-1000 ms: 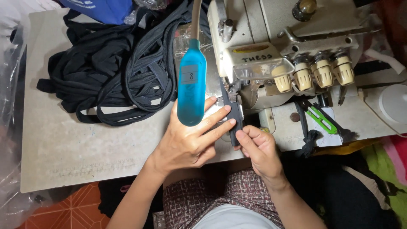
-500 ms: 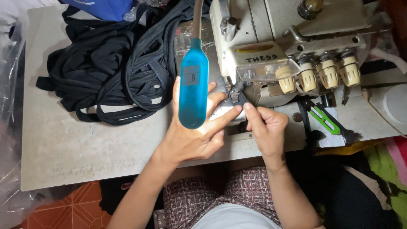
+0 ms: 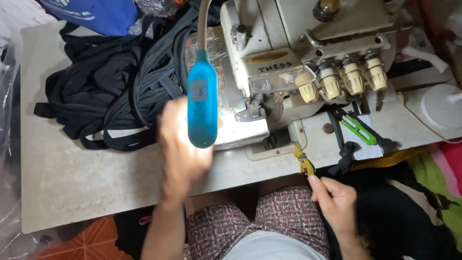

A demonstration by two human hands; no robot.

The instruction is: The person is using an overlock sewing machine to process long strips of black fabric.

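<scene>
left hand (image 3: 180,149) off the sewing machine (image 3: 298,72) now, blurred mid-move over the surface (image 3: 72,183), grip unreadable | right hand (image 3: 337,202) dropped to the front edge, pinching a yellow strip (image 3: 304,162) (black piece gone from needle) | black strap pile (image 3: 110,91) sits left, apart.

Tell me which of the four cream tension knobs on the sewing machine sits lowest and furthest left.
It is the first knob, at the left end of the row. It sits lower than the other three knobs and is tilted, next to the clear plastic cover.
</scene>
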